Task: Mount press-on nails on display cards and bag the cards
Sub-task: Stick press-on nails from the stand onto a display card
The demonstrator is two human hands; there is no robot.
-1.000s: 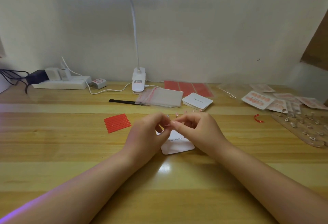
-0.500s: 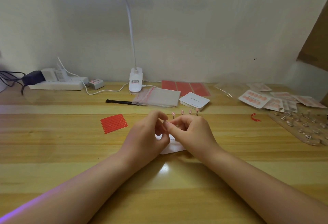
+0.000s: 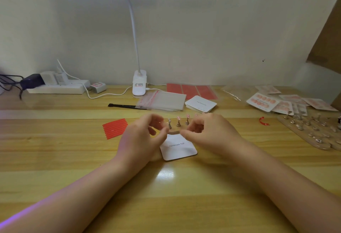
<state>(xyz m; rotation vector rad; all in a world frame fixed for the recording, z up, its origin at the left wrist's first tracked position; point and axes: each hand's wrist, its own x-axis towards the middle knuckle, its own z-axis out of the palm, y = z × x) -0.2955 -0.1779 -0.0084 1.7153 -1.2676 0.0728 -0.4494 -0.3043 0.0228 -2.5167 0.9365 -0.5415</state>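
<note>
Left hand and right hand fingers curled, pinching thin strip above white square card; pink nails on metal stands behind; clear bags, red strips nearby.

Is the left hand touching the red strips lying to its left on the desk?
Apart. The head view shows bare wood between the left hand and the red strips, which lie flat on the desk.

On my wooden desk, a white clip lamp stands at the back by the wall, a power strip with plugged-in chargers lies far left, and a thin black brush rests near the lamp's base.
</note>
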